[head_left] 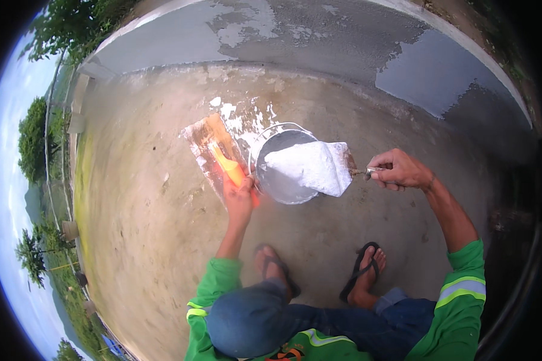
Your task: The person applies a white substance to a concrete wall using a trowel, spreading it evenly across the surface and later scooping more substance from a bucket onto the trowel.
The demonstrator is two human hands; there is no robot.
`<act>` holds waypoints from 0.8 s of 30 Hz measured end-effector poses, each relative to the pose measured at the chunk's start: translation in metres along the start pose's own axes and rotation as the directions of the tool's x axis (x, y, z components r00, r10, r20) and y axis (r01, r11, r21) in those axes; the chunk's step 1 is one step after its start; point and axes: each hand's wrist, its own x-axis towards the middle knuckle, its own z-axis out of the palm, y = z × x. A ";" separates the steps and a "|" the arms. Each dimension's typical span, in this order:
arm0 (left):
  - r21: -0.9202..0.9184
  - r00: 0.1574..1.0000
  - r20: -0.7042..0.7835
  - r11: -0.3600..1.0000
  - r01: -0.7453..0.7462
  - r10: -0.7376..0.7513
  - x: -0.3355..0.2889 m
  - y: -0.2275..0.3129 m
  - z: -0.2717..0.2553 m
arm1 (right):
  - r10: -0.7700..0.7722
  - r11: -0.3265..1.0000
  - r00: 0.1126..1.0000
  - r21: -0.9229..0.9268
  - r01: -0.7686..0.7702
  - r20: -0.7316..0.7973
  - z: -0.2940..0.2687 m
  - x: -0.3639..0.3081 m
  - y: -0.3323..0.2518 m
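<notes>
Right hand [397,170] clenched round trowel [351,163], 3 o'clock of bucket [279,142]; left hand [239,189] grasping orange-handled float [225,161], 9 o'clock. White plaster [310,167] heaped on trowel, overhanging bucket at 3 o'clock; wrist tilt could spill it.

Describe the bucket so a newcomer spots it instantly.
From the grey wall at the top, drop to the concrete floor, then between the left hand and right hand. The bucket has a round open mouth and a pale bail, unlike the flat, yellow-handled float beside it.
</notes>
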 end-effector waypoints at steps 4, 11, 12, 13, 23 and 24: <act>-0.047 0.986 -0.067 0.988 0.147 -0.150 -0.020 -0.013 -0.051 | -0.015 1.000 1.000 0.016 0.015 0.013 0.019 0.006 -0.001; 0.654 0.870 -0.493 0.673 0.346 0.031 -0.055 0.021 -0.146 | -0.049 0.999 0.999 0.005 0.049 -0.016 0.019 0.006 -0.007; 0.651 0.870 -0.492 0.674 0.348 0.026 -0.058 0.039 -0.144 | -0.055 0.998 0.998 0.010 0.055 -0.013 0.019 0.005 -0.006; 0.561 0.866 -0.499 0.748 0.354 -0.036 -0.060 0.058 -0.141 | -0.048 0.999 0.999 0.007 0.048 -0.012 0.018 0.004 -0.005; -0.629 0.998 0.058 0.776 0.051 -0.018 -0.051 0.010 -0.148 | -0.059 0.998 0.998 0.036 0.059 -0.009 0.026 -0.003 -0.022; -0.705 0.998 -0.028 0.709 0.022 -0.059 -0.051 0.018 -0.128 | -0.066 0.996 0.998 0.065 0.067 -0.011 0.026 -0.006 -0.025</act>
